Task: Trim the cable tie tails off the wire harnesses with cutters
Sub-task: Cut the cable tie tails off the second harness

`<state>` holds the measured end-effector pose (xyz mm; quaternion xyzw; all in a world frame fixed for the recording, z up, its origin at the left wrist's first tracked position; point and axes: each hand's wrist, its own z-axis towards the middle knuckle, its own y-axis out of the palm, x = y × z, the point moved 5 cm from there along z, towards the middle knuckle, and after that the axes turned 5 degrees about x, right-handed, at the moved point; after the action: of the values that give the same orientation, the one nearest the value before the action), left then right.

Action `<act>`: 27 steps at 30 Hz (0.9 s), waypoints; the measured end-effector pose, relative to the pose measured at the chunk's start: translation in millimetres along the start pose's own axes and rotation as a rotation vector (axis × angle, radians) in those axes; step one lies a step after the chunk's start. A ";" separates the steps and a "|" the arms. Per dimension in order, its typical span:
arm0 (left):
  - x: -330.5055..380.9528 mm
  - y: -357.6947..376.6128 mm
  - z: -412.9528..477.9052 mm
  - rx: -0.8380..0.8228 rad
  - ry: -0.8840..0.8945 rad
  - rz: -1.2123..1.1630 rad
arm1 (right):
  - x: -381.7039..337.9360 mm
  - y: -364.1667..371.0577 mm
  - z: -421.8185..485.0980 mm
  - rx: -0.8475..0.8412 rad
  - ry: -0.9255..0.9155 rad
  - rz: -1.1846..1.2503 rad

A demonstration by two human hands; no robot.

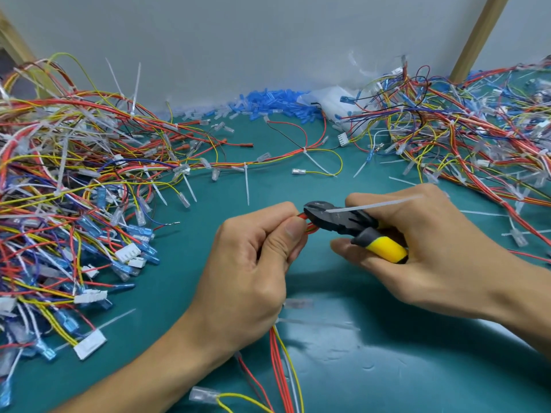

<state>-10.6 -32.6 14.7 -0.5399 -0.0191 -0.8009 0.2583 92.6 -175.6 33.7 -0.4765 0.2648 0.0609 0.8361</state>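
My left hand (253,263) grips a wire harness (281,362) of red, yellow and white wires, which trails down from the fist to the bottom edge. My right hand (423,248) holds black cutters (337,217) with yellow handles. The jaws sit at the wires just past my left thumb. A translucent white cable tie tail (372,205) lies over the cutter head and slants up to the right across my right fingers. The tie's head is hidden behind the jaws.
A big tangle of harnesses with long tie tails (59,189) fills the left of the green mat (387,368). Another harness heap (477,129) lies at the right. Blue terminal sleeves (268,104) line the back wall. One harness (268,163) stretches across the middle. Cut tails lie loose.
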 end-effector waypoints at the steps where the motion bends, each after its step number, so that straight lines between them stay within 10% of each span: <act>1: -0.1 0.1 -0.3 -0.001 0.001 0.004 | 0.7 1.1 -1.1 0.000 0.008 0.008; 27: -0.1 6.1 -3.0 -0.027 -0.055 -0.184 | -7.3 -0.6 -4.0 -0.113 0.110 0.015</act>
<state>-10.5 -38.8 11.8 -0.5611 -0.0649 -0.8062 0.1759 85.0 -178.1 36.2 -0.5237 0.3102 0.0558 0.7915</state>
